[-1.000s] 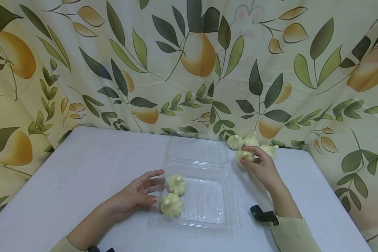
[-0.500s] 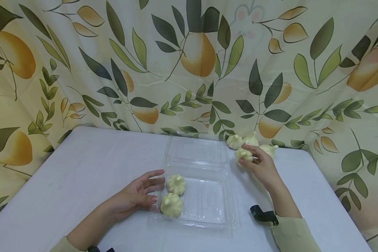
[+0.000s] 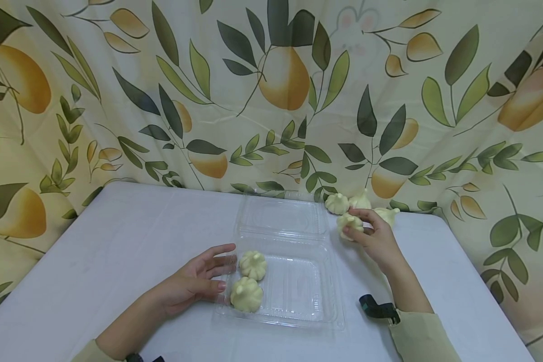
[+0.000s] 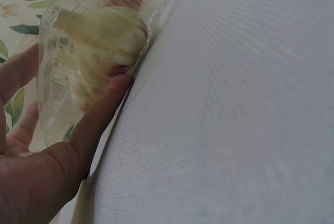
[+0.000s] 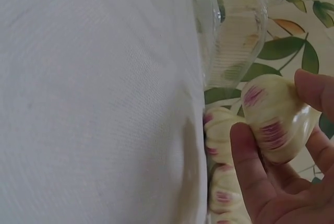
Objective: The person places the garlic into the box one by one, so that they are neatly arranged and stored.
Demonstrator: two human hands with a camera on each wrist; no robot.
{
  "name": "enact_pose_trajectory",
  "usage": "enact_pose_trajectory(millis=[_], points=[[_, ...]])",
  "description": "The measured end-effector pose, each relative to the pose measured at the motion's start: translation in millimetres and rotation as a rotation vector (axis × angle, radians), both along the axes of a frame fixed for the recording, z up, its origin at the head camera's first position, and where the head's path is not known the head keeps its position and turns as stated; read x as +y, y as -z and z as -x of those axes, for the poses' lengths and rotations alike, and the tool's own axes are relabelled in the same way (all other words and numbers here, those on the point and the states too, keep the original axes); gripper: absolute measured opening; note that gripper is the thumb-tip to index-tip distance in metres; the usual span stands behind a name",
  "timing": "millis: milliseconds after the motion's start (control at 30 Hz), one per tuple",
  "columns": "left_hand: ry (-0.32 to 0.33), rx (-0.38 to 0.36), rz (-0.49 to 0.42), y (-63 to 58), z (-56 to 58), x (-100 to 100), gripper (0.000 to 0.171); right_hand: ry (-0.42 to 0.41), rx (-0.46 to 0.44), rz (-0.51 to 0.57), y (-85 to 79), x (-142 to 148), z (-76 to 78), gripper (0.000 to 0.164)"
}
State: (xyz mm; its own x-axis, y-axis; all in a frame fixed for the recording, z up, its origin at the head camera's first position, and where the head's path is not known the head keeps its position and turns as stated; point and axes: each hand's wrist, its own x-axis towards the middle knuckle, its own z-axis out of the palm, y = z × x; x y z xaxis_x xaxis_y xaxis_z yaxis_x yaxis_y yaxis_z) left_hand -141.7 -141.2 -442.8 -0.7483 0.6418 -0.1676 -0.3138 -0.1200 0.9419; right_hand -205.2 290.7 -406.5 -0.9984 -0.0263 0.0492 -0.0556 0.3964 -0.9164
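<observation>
My right hand [image 3: 377,236] pinches a pale garlic bulb [image 5: 274,122] between thumb and fingers, just above the table at the back right. Purple patches mark its skin in the right wrist view. My left hand [image 3: 192,279] rests at the left side of a clear plastic clamshell box [image 3: 298,318], its fingers loosely extended and touching the wall. Two garlic bulbs sit inside along that side, one farther garlic bulb [image 3: 253,265] and one nearer garlic bulb [image 3: 247,295]. Through the box wall the left wrist view shows garlic [image 4: 107,41], blurred by the ridged plastic.
Behind my right hand, more garlic stands near the table's back edge: a left bulb [image 3: 337,203], a middle bulb [image 3: 360,200] and a partly hidden right bulb [image 3: 387,215]. The box lid [image 3: 281,216] lies folded back. A patterned curtain [image 3: 271,125] hangs behind the white table [image 3: 163,226].
The garlic bulb in my right hand has shifted very slightly left and turned a little between the fingers. My left hand and the box have stayed in place.
</observation>
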Motion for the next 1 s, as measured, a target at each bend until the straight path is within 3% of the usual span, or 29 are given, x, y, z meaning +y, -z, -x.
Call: enact_pose_trajectory(millis=[433, 1000], points=[[-0.007, -0.001, 0.0, 0.8, -0.1, 0.5, 0.084, -0.006, 0.033, 0.045, 0.0, -0.5, -0.3, 0.048], [-0.006, -0.006, 0.012, 0.6, 0.4, 0.5, 0.084, 0.0, -0.025, 0.015, -1.8, 0.1, -0.6, 0.052]])
